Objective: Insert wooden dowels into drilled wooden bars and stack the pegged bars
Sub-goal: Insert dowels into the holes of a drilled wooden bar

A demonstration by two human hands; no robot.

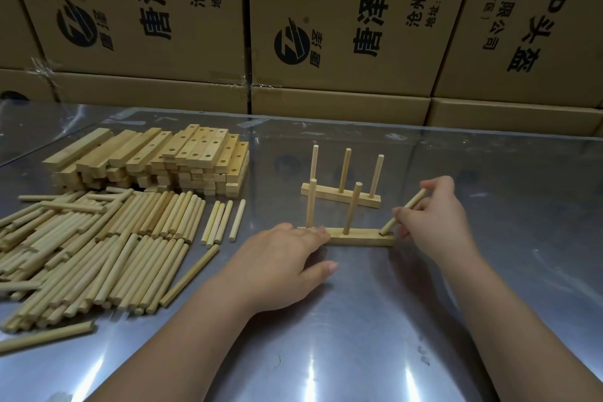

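A drilled wooden bar (362, 236) lies on the shiny metal table (375, 320) with two dowels standing upright in it. My left hand (277, 268) rests on the bar's left end, fingers laid flat over it. My right hand (434, 219) pinches a third dowel (404, 210), tilted, its lower tip at the hole in the bar's right end. Behind it stands a pegged bar (341, 194) with three upright dowels.
Loose dowels (98, 248) lie heaped at the left. Behind them is a stack of drilled bars (156, 160). Cardboard boxes (326, 26) form a wall along the table's far edge.
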